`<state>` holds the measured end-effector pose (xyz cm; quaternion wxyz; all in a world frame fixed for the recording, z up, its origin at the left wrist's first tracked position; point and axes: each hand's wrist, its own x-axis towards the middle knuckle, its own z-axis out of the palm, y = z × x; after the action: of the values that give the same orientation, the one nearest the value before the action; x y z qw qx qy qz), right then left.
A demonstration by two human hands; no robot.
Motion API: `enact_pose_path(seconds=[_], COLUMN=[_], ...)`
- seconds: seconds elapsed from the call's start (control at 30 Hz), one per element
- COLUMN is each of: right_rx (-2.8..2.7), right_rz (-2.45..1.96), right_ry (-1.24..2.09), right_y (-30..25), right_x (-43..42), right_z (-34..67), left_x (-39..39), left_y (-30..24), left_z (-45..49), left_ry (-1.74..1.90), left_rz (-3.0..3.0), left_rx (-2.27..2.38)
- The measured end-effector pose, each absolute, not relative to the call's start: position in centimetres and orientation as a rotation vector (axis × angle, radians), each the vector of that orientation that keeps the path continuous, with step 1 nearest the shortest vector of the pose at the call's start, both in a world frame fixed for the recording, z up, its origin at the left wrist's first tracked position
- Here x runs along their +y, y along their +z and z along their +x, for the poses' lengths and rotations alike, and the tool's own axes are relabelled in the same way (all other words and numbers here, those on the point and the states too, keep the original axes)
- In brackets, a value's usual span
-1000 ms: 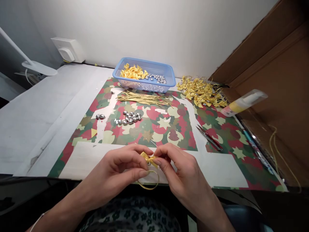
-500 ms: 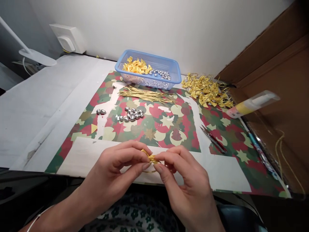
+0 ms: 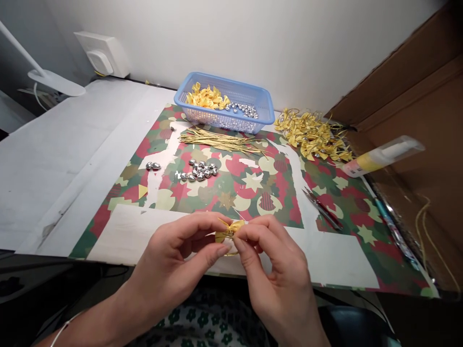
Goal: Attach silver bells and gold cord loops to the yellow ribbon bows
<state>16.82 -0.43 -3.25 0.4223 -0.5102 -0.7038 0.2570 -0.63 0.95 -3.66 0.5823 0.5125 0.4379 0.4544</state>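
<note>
Nearest, over the front edge of the counter, the left hand and right hand meet, the fingertips of both pinched on a small yellow bow held between them. Beyond, on the patterned paper, lie scissors to the right, then silver beads and gold ties. Farthest stand a blue basket of bows and beads, a yellow heap to its right, and a glue bottle.

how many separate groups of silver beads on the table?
3: a pair at the left of the patterned mat, a cluster mid-mat, a heap in the blue basket. More may hide among the yellow bows.
</note>
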Motion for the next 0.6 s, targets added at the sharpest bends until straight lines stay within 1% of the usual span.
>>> enact_pose_path(seconds=[0.43,0.6], right_rx=[-1.923,-1.936], right_rz=[-1.292,-1.28], right_ry=[0.505,0.457], right_y=[-2.88,-2.79], right_x=[-0.49,-0.6], right_z=[16.86,16.97], left_x=[1.47,1.5], left_y=[-4.11,-3.87], left_z=[-1.17,-1.13], left_ry=[1.132,1.121], left_rz=[1.734,1.819], left_rx=[1.076,1.081])
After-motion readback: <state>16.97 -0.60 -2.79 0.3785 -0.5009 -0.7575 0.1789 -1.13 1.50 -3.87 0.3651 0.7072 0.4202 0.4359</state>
